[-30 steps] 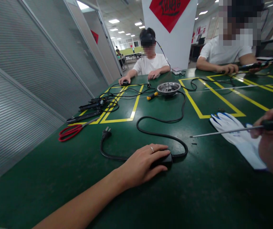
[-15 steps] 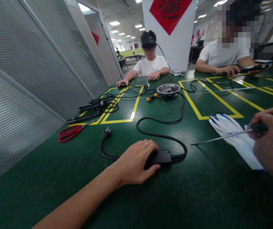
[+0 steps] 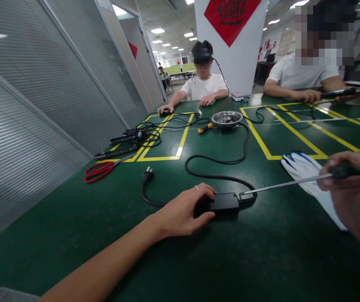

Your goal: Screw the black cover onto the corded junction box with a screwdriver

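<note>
A black power adapter (image 3: 226, 203) lies flat on the green table, with my left hand (image 3: 186, 212) closed around its left end. A short cord with a two-pin plug (image 3: 147, 174) comes out on the left, and a longer black cable (image 3: 195, 171) leaves the right end. In my right hand (image 3: 358, 188), closed around the dark handle, is a screwdriver (image 3: 288, 183). Its thin metal shaft points left, and the tip meets the adapter's right end where the cable enters; whether they touch I cannot tell. A white glove (image 3: 320, 195) lies partly behind my right hand.
Red-handled scissors (image 3: 100, 171) rest at the left beside a black bundle of parts and cables (image 3: 129, 138). Farther back are a metal bowl (image 3: 227, 120) and a yellow-and-black handled tool (image 3: 205, 128). Two people in white shirts sit across the table, their hands on dark objects.
My right hand has brought the screwdriver tip from the bare table to the adapter's right end. My left hand keeps its grip; the whole view has shifted slightly.
</note>
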`<action>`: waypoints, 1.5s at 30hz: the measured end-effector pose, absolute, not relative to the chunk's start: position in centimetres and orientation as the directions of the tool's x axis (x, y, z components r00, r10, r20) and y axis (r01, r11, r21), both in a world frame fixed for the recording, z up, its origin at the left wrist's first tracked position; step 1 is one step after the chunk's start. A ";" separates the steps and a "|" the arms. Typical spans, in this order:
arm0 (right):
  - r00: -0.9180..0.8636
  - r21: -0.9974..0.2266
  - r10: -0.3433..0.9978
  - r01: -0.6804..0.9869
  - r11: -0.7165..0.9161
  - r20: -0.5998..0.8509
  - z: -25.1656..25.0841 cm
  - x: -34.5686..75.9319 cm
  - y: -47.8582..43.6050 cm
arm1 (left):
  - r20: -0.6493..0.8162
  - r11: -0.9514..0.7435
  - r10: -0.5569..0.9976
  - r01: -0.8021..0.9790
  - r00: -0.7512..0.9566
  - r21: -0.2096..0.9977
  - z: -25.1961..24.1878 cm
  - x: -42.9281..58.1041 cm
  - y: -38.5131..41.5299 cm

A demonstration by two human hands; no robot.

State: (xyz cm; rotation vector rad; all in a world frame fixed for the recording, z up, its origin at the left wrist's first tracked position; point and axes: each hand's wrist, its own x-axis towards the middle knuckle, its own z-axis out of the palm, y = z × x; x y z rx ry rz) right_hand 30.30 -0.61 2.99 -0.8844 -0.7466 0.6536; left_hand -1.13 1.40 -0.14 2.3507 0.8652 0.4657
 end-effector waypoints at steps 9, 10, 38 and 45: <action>0.406 -0.934 0.911 -0.294 0.201 0.069 0.3 26.8 -1.6 | 0.251 -0.592 0.740 0.426 0.624 0.684 -0.7 -1.3 2.2; 0.391 -0.936 0.918 -0.296 0.191 0.063 0.2 26.7 -1.7 | 0.252 -0.593 0.736 0.420 0.628 0.687 -0.6 -1.3 2.2; 0.398 -0.941 0.914 -0.273 0.198 0.077 0.2 27.0 -1.5 | 0.187 -0.641 0.665 0.425 0.723 0.639 0.0 -1.5 2.2; 0.501 -0.919 0.860 -0.290 0.269 0.094 0.9 28.5 -0.5 | 0.193 -0.692 0.612 0.403 0.767 0.599 0.1 -1.9 2.3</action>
